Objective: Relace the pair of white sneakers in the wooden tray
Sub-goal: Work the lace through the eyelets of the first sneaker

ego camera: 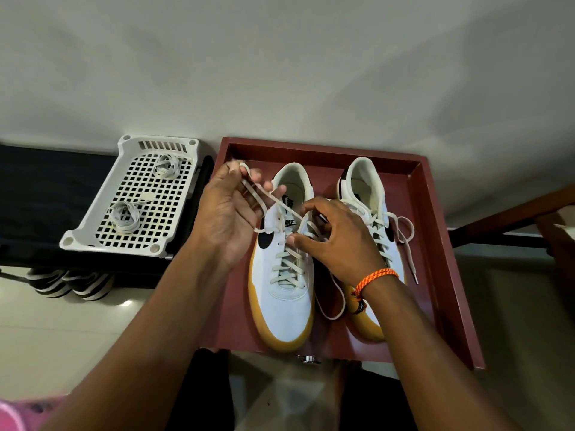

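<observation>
Two white sneakers with tan soles stand side by side in the reddish wooden tray point(441, 231), toes toward me. The left sneaker point(284, 303) has its lace crossed through the lower eyelets. My left hand point(231, 209) holds a loop of that white lace point(264, 194) raised above the shoe's left side. My right hand point(334, 237) pinches the lace at the upper eyelets near the tongue. The right sneaker point(367, 185) is partly hidden by my right wrist, and its loose lace end point(407, 244) trails over the tray floor.
A white perforated plastic basket point(130, 197) sits left of the tray and holds two coiled spare laces point(124, 216). Under it is a dark surface with black-and-white footwear below. A wooden piece of furniture stands at the right edge. The wall is close behind.
</observation>
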{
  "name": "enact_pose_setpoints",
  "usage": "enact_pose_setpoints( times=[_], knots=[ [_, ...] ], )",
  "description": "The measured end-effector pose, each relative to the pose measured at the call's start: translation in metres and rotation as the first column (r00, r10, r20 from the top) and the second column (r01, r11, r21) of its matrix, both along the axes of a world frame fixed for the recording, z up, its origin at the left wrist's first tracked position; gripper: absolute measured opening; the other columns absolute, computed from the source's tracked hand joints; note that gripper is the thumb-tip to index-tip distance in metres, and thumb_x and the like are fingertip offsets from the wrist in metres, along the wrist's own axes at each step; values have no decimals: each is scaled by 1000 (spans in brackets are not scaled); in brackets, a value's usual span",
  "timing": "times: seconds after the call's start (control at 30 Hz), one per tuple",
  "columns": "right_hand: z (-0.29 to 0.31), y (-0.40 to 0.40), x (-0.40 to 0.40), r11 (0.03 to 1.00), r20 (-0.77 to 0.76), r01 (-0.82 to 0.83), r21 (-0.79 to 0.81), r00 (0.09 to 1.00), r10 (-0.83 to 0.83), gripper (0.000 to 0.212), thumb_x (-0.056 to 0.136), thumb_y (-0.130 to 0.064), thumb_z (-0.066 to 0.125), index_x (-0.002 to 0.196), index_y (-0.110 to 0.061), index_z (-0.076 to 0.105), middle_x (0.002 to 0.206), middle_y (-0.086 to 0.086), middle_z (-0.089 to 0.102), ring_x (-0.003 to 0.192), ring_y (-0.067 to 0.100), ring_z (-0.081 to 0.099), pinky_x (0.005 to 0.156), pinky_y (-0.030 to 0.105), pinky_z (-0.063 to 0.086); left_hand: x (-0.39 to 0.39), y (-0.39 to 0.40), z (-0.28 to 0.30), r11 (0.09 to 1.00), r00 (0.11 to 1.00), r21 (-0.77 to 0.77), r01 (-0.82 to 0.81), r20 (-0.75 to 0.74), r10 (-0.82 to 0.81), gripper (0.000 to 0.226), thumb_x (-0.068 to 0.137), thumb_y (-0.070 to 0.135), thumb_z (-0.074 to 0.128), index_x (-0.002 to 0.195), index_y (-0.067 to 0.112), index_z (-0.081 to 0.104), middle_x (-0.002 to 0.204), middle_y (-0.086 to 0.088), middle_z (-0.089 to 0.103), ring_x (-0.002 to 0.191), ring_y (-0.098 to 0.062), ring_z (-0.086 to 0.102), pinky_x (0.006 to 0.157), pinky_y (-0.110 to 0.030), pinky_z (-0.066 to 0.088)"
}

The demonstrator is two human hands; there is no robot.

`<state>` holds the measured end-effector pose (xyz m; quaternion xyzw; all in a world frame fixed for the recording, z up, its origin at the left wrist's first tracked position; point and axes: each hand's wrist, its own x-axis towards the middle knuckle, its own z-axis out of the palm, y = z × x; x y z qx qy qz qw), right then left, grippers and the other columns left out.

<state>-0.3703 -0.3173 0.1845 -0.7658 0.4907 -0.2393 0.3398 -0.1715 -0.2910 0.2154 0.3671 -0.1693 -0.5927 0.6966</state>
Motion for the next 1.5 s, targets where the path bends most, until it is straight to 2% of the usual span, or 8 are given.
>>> enact_pose_setpoints(
  times=[0.1, 0.33, 0.5, 0.73, 1.0, 1.1, 1.23, 1.5],
  knots=[
    [0, 0, 0, 1000, 14, 5, 3, 1000, -5, 43, 81, -47, 87, 115, -38, 64, 113, -17, 60, 100, 7, 62, 87, 40, 58, -1, -2, -4, 993, 952, 119, -1, 305, -35, 16, 111, 15, 50, 96, 17, 56, 75, 1, 52, 62, -13, 47, 90, -55, 62],
    [-2, -2, 0, 1000, 3, -10, -4, 1000, 10, 42, 83, -48, 85, 117, -40, 62, 112, -14, 59, 101, 8, 61, 85, 38, 58, -18, 8, -28, 976, -145, 198, 92, 972, -183, 19, 103, 39, 64, 109, 27, 77, 141, 4, 45, 128, -21, 39, 103, -43, 40],
    [-1, -2, 0, 1000, 4, -14, -9, 1000, 14, 44, 82, -48, 86, 119, -38, 63, 111, -16, 59, 101, 6, 61, 85, 34, 58, -12, -2, -31, 978, 22, 190, 92, 981, -193, 21, 102, 36, 65, 84, 38, 76, 135, 8, 56, 133, -28, 46, 108, -48, 42],
    [0, -1, -1, 1000, 21, 5, 4, 1000, -5, 43, 80, -47, 88, 114, -38, 64, 105, -18, 60, 90, 4, 64, 81, 37, 60, -4, 4, 0, 990, 834, 115, 84, 535, -133, 35, 112, 15, 49, 79, 15, 62, 112, -14, 79, 100, -29, 73, 93, -47, 58],
    [0, 0, -1, 1000, 29, 2, 12, 1000, -2, 38, 80, -45, 88, 109, -39, 63, 106, -21, 59, 90, 2, 63, 80, 34, 59, -12, 2, -1, 977, 960, 193, 88, 246, -135, 29, 114, 13, 43, 86, 14, 53, 67, 2, 40, 57, -11, 38, 60, -30, 48],
    [0, 1, 0, 1000, 13, 1, 3, 1000, -1, 37, 82, -46, 85, 110, -39, 62, 106, -20, 57, 90, 7, 62, 80, 38, 59, 1, 0, -5, 965, 785, 263, -24, 603, -145, 30, 113, 19, 46, 86, 13, 57, 65, 4, 46, 53, -8, 38, 59, -33, 47],
    [-2, 3, 3, 1000, -7, -18, 2, 1000, 18, 34, 86, -50, 78, 115, -42, 61, 115, -13, 55, 99, 14, 60, 84, 43, 59, 10, 3, -13, 932, 58, 310, -188, 951, -304, 12, 98, 18, 65, 87, 18, 72, 95, 4, 69, 76, -14, 63, 62, -28, 45],
    [-1, 7, 6, 1000, -54, -8, -19, 999, 7, 24, 98, -47, 66, 121, -43, 60, 121, -10, 53, 104, 13, 59, 87, 43, 59, -2, 9, -15, 946, 2, 310, -98, 950, -312, 42, 100, 59, 64, 83, 20, 64, 79, 7, 69, 69, -9, 63, 60, -30, 43]
  ],
)
